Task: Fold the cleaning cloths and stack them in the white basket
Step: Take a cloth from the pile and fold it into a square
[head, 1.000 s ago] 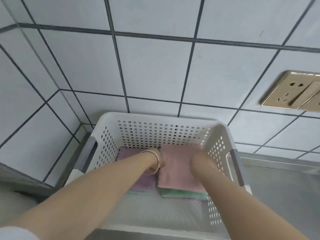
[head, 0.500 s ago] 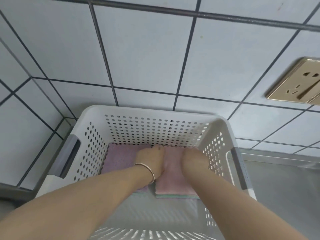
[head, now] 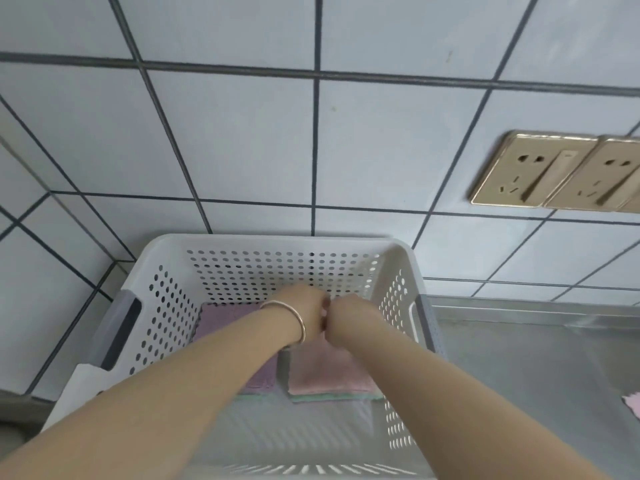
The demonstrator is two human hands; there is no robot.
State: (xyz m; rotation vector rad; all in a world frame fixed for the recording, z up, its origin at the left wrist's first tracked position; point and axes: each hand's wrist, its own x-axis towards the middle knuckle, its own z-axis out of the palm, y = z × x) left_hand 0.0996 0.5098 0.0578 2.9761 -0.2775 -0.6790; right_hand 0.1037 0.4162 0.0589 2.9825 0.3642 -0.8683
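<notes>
The white basket is sitting against the tiled wall, holding two folded stacks by its far wall: purple cloth left, pink cloth right. Both hands are meeting over the pink stack's far edge; left hand and right hand are seemingly curled, but what they're gripping I cannot tell.

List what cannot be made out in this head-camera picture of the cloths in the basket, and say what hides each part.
- Fingers of the left hand and right hand: turned away from the camera, so their grip cannot be told.
- Far end of the pink cloth: covered by both hands.
- Purple cloth: partly under the left forearm.
- Green cloth: only its edge shows under the pink one.
- Pink item on the counter: cut off by the right edge.
- White basket: near rim blurred.
</notes>
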